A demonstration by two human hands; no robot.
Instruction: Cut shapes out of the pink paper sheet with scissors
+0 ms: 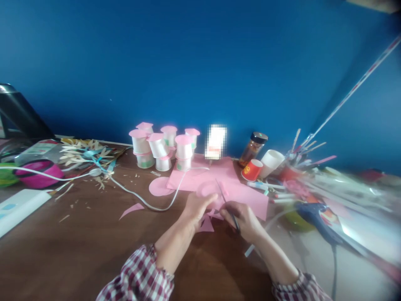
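My left hand [198, 207] is closed on a pink paper piece [206, 189] with a rounded edge, thumb on top. In my right hand [242, 218] are dark-handled scissors [234, 219], their thin blade pointing up and away beside the paper; blur hides whether the blades are parted. Larger pink paper sheets [257, 200] lie beneath and behind both hands. Pink offcuts [206, 225] rest below my fingers, and another pink scrap [131, 210] lies to the left. A cut pink paper circle [161, 186] lies flat on the brown table [103, 255].
Several white cups with pink paper tops [184, 146] stand stacked at the back. A phone [215, 141] with a white cable [140, 201] stands near the wall. To the right are a lidded jar [253, 149], a red paper cup [251, 169], markers and a blurred blue glue gun [322, 219].
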